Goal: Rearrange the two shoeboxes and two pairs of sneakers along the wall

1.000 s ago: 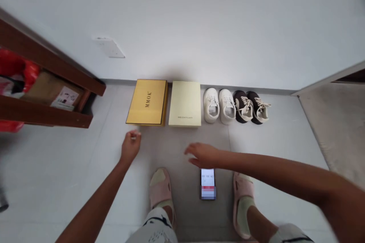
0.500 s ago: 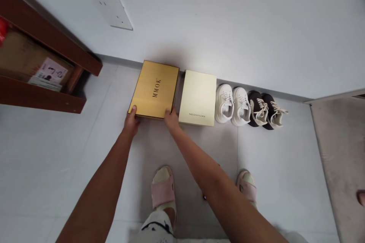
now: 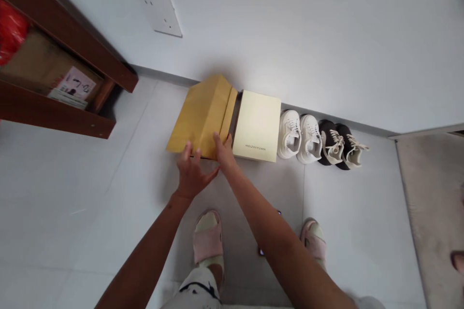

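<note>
The person bent over a gold box (image 3: 203, 116) that sat on the tile floor (image 3: 108, 212) by the wall (image 3: 290, 43), its broad top tipped up at an angle; I could not tell whether that was a lid alone or the whole box. The left hand (image 3: 192, 176) stood open, spread at the box's near edge, apparently ready to steady it, while the right hand (image 3: 224, 150) pressed at the near corner, though I could not tell whether it had closed there. Moments earlier the box had lain flat, its dark lettering showing, with a hand at each front corner. Just beside it lay a cream box (image 3: 257, 125), flat, followed by white sneakers (image 3: 289, 134) and dark sneakers (image 3: 335, 142), neatly lined along the wall.
</note>
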### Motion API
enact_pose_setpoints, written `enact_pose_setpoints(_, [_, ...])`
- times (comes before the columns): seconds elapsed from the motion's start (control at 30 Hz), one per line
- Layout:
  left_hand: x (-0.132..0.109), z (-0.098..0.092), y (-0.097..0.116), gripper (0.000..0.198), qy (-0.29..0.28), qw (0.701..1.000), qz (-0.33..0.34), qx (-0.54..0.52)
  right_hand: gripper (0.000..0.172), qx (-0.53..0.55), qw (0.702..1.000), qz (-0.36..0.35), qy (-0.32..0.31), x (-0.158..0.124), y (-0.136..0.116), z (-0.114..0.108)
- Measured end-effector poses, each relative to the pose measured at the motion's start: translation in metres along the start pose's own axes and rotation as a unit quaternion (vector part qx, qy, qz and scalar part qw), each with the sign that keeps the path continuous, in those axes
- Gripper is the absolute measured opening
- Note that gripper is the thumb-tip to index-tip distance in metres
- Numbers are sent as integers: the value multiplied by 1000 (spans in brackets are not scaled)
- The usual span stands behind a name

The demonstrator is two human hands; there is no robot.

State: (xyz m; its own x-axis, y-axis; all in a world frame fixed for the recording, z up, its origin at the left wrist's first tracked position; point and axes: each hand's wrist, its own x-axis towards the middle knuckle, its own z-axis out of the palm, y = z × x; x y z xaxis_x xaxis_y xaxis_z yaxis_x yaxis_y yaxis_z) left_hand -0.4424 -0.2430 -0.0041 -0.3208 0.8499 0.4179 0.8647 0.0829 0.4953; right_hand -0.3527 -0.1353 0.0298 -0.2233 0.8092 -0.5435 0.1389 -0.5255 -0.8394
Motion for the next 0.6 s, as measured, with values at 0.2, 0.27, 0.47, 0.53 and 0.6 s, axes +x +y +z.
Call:
enact_pose_setpoints(0.2, [-5,4,-31,68,-15,999,17,-33,129,-140,988,55,21,4,-15,2])
enact_pose_setpoints(0.27, [8,9,-43,63,-30,999,-15,-25,111,-141,987,64,35,19,-16,9])
enact_pose_setpoints(0.47, [30,17,-61,50,-112,993,-32,-21,67,-137,989,42,46,25,6,12])
enact_pose_setpoints(0.53, [28,15,-53,50,-113,993,-39,-10,62,-161,985,-32,49,5,14,-6])
enact_pose_setpoints(0.6, [24,16,-35,54,-79,994,-73,5,56,-178,970,-152,70,-15,17,-39])
